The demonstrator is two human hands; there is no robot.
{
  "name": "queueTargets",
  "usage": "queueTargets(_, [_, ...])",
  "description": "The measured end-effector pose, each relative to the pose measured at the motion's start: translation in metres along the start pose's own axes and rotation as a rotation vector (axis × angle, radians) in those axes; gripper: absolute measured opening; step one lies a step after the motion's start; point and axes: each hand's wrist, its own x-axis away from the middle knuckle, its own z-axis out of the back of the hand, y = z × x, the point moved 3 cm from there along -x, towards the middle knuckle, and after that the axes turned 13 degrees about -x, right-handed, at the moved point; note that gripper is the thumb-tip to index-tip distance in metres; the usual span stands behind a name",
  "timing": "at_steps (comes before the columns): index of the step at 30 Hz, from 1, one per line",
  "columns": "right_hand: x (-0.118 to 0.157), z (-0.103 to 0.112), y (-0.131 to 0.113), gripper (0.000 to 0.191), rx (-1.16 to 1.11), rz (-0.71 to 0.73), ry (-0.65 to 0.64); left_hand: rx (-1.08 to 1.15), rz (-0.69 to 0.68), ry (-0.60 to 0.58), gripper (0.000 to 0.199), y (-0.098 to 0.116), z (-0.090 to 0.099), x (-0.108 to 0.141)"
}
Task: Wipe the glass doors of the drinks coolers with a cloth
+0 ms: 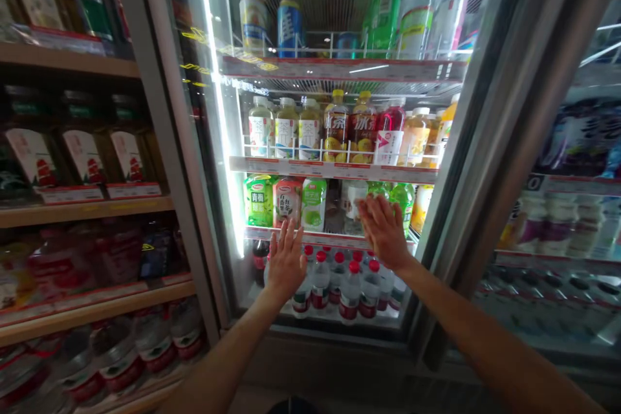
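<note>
My left hand (287, 262) is raised with its fingers stretched out and nothing in it, in front of the lower shelf edge of a lit drinks cooler. My right hand (383, 231) reaches toward the same shelf, fingers extended, overlapping a clear bottle with a white label (356, 197) and green bottles (403, 197); whether it touches them I cannot tell. Above my left fingertips stand a green tea bottle (259, 200), a reddish tea bottle (286, 197) and a green-and-white bottle (314, 206). A dark gap lies between that last one and the clear bottle.
Several red-capped water bottles (350, 294) stand on the cooler floor. Tea bottles (337, 126) fill the shelf above; cans (290, 26) and a tall green bottle (385, 10) are higher. Wooden shelves (87, 213) with drinks flank the left, a metal frame (514, 123) the right.
</note>
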Motion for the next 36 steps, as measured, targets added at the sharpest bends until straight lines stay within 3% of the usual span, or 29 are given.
queueTargets(5, [0.034, -0.018, -0.036, 0.049, -0.096, 0.351, -0.210, -0.037, 0.002, 0.028, 0.060, -0.008, 0.000, 0.000])
queueTargets(7, [0.016, -0.014, -0.029, 0.053, -0.080, 0.275, -0.174, -0.051, 0.001, 0.032, 0.059, -0.011, 0.000, 0.000])
queueTargets(10, [-0.026, -0.003, -0.011, 0.057, -0.018, 0.048, 0.008, -0.051, 0.008, 0.030, 0.059, -0.012, -0.001, 0.001])
queueTargets(12, [-0.035, -0.004, -0.011, 0.057, -0.008, -0.001, 0.054, -0.050, 0.017, 0.029, 0.060, -0.011, -0.002, 0.001])
queueTargets(16, [-0.004, -0.026, -0.041, 0.050, -0.133, 0.327, -0.166, -0.053, 0.021, 0.012, 0.062, -0.009, 0.000, 0.003])
queueTargets(18, [0.003, -0.030, -0.048, 0.047, -0.159, 0.442, -0.206, -0.059, 0.024, -0.010, 0.061, -0.011, 0.001, 0.003])
queueTargets(20, [-0.012, -0.027, -0.044, 0.049, -0.140, 0.388, -0.169, -0.063, 0.027, -0.035, 0.062, -0.014, 0.003, 0.002])
queueTargets(23, [-0.050, -0.020, -0.032, 0.056, -0.109, 0.178, -0.046, -0.057, 0.038, -0.071, 0.066, -0.020, 0.003, 0.001])
queueTargets(25, [-0.056, -0.022, -0.036, 0.057, -0.104, 0.109, -0.007, -0.047, 0.044, -0.080, 0.068, -0.022, 0.003, 0.002])
queueTargets(29, [-0.013, -0.039, -0.065, 0.049, -0.184, 0.367, -0.143, -0.039, 0.022, -0.077, 0.067, -0.020, 0.004, 0.003])
queueTargets(31, [0.000, -0.040, -0.067, 0.047, -0.200, 0.423, -0.183, -0.039, 0.001, -0.076, 0.066, -0.019, 0.005, 0.004])
queueTargets(33, [-0.006, -0.032, -0.051, 0.048, -0.157, 0.302, -0.151, -0.039, -0.016, -0.079, 0.065, -0.017, 0.006, 0.003])
queueTargets(36, [-0.022, -0.008, -0.015, 0.053, -0.076, 0.036, 0.035, -0.041, -0.012, -0.081, 0.064, -0.012, 0.005, 0.003])
